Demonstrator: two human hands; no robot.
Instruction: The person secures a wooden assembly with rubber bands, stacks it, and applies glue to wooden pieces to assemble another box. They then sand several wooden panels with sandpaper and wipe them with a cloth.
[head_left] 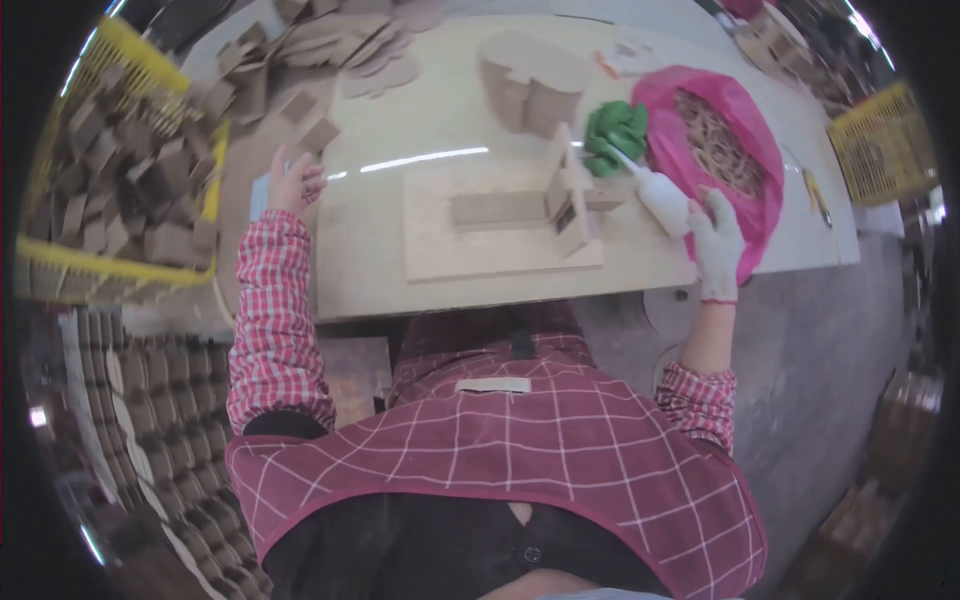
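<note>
Head view: gloved right hand (717, 240) fingers clenched round glue bottle (660, 197), nozzle toward wooden jig (572, 195) just left. Left hand (293, 183) loosely open, reaching toward cardboard pieces (310, 125). No piece loaded yet; gluing ahead.

— What's the gloved right hand (716, 240) on?
— A white glue bottle (660, 196), tilted, nozzle pointing to ten o'clock, beside the pink bag.
— And the left hand (294, 183)?
— Bare, open, at the table's nine o'clock edge.

We see a pale table (380, 270) carrying a flat board (440, 250), a pink bag (750, 140) right, green gloves (615, 130), cardboard pieces (370, 50) far left.
</note>
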